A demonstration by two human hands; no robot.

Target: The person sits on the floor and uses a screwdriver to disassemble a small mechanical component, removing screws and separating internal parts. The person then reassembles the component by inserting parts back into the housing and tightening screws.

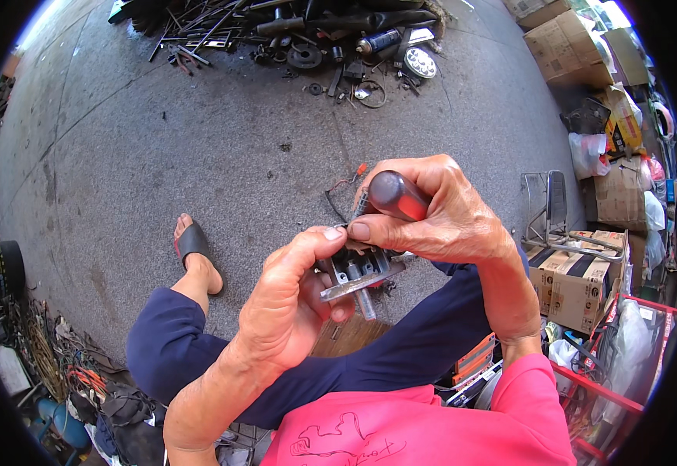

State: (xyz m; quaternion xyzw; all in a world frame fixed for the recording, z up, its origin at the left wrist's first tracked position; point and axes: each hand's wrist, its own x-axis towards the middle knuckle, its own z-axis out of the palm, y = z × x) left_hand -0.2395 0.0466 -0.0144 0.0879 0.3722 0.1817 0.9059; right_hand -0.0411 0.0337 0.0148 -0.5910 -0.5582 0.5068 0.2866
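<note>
My left hand (276, 299) is closed around a small metal mechanical part (363, 281), which has a flat plate and a round shaft sticking out below it. My right hand (462, 221) grips a screwdriver (395, 196) with a dark and red handle, lodged between thumb and fingers. Both thumb tips meet at the top of the metal part. Behind the right fingers hangs a thin dark wire with an orange-red connector (361, 168). The screwdriver's tip and the part's far side are hidden by my fingers.
A heap of tools and scrap parts (307, 46) lies on the concrete floor ahead. Cardboard boxes (579, 283) and a metal frame with a padded back (556, 206) stand at the right, near a red rack (610, 396). Cables and clutter (82, 380) lie at the lower left.
</note>
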